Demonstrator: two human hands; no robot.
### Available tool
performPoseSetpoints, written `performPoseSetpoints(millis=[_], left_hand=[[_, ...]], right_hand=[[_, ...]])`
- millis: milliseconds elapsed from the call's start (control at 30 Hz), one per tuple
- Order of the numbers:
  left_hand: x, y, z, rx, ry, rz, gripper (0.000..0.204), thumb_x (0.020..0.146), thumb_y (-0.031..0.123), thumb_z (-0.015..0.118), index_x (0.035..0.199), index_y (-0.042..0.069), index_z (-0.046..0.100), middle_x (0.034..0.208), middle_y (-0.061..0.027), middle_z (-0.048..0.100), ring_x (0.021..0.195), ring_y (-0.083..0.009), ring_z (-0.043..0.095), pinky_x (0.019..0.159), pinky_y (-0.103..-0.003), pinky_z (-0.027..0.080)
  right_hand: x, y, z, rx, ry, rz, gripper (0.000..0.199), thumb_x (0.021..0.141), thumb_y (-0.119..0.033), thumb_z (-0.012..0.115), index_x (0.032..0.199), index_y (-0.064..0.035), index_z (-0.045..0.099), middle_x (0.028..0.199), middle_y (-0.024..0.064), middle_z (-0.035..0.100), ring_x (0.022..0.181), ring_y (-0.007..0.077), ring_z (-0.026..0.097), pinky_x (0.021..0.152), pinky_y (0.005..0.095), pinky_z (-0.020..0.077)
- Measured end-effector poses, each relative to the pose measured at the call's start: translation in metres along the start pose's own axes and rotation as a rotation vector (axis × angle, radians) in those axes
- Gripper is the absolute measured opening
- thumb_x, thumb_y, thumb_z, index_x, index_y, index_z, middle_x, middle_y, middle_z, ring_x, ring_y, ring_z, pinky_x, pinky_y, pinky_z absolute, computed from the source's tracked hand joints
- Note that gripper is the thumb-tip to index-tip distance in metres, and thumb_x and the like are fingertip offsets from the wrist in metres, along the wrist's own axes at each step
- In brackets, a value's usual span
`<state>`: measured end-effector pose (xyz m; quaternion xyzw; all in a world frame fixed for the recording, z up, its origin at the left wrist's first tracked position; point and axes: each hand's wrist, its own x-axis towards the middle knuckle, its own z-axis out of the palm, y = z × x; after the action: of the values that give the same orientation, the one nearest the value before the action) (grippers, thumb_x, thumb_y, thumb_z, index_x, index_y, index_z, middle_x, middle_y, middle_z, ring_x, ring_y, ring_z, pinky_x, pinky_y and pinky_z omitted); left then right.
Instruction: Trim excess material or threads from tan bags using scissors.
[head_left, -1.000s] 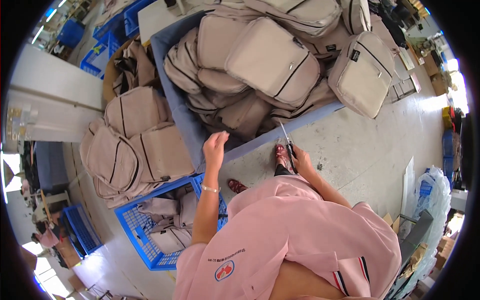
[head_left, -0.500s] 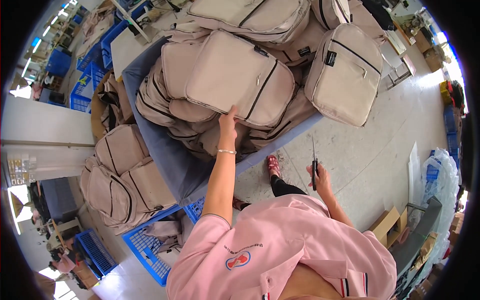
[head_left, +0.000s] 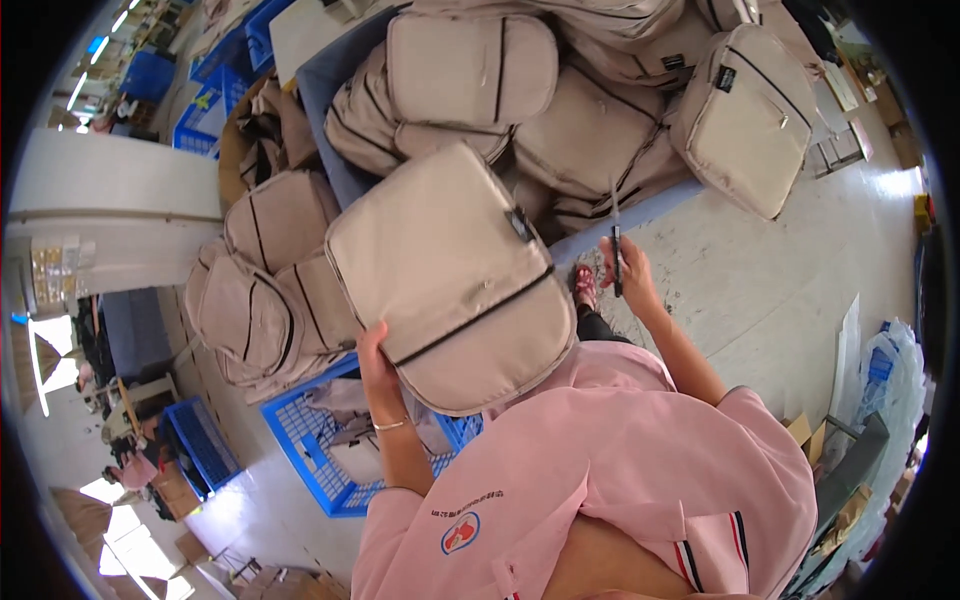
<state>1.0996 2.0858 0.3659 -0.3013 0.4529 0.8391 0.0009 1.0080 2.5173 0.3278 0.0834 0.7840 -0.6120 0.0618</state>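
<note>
The room is a workshop with a pale concrete floor (head_left: 770, 290), and a blue-grey table (head_left: 330, 90) in front of you carries a high heap of beige bags (head_left: 600, 130). Your left hand (head_left: 378, 368) holds one beige bag (head_left: 450, 275) by its lower edge — the fingers are closed around the rim and the thumb side is hidden behind the fabric. The bag is lifted off the heap and hangs tilted between the table and your chest, its dark zipper line running across just above your grip. Your right hand (head_left: 630, 280) is closed around a thin dark tool (head_left: 616, 250), probably small scissors or a thread cutter, with the point up; it stands apart from the bag, to the right of it.

I judge that the step in hand is taking one bag for checking or trimming. The next move would ask you to turn the bag flat toward you and bring the tool close to it, with care that the point does not touch the fabric.

Below your left grip there is a blue plastic crate (head_left: 310, 450) on the floor; it contains some beige pieces, but I cannot tell what exactly. More beige bags are piled left of the grip — a second heap (head_left: 270, 290) beside the table.
</note>
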Motion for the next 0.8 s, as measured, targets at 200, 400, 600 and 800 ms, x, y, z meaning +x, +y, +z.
performPoseSetpoints(millis=[200, 400, 600, 800], left_hand=[[-0.047, -0.060, -0.080, 0.011, 0.223, -0.030, 0.039, 0.084, 0.013, 0.070, 0.119, 0.002, 0.059, 0.115, -0.0068, 0.066, 0.104, -0.0200, 0.064, 0.094, -0.034, 0.050], [-0.052, -0.055, -0.083, -0.085, 0.254, 0.071, 0.029, 0.089, 0.013, 0.067, 0.116, 0.005, 0.061, 0.113, -0.0061, 0.067, 0.102, -0.0178, 0.063, 0.091, -0.031, 0.050], [-0.048, -0.057, -0.091, -0.082, 0.208, 0.057, 0.028, 0.089, 0.013, 0.067, 0.116, 0.005, 0.061, 0.112, -0.0063, 0.067, 0.101, -0.0173, 0.064, 0.090, -0.031, 0.050], [-0.041, -0.059, -0.100, -0.079, 0.188, 0.034, 0.024, 0.089, 0.011, 0.068, 0.110, 0.006, 0.061, 0.111, -0.0064, 0.067, 0.101, -0.0166, 0.063, 0.091, -0.030, 0.049]], right_hand=[[-0.052, -0.025, 0.093, -0.052, -0.266, 0.033, 0.028, 0.096, -0.027, 0.059, 0.101, 0.0003, 0.057, 0.080, 0.0137, 0.064, 0.065, 0.0234, 0.059, 0.060, 0.0370, 0.0469], [-0.076, -0.049, 0.110, -0.503, -0.242, -0.093, 0.042, 0.092, -0.039, 0.064, 0.094, 0.0004, 0.049, 0.079, 0.0174, 0.057, 0.072, 0.0372, 0.055, 0.068, 0.0433, 0.0450], [-0.109, -0.060, 0.113, -0.622, -0.256, -0.199, 0.055, 0.089, -0.050, 0.065, 0.095, 0.0013, 0.046, 0.084, 0.0205, 0.055, 0.081, 0.0386, 0.057, 0.071, 0.0450, 0.0451], [-0.095, -0.065, 0.125, -0.646, -0.275, -0.106, 0.064, 0.086, -0.059, 0.063, 0.095, 0.0031, 0.050, 0.089, 0.0246, 0.059, 0.082, 0.0425, 0.061, 0.072, 0.0494, 0.0472]])
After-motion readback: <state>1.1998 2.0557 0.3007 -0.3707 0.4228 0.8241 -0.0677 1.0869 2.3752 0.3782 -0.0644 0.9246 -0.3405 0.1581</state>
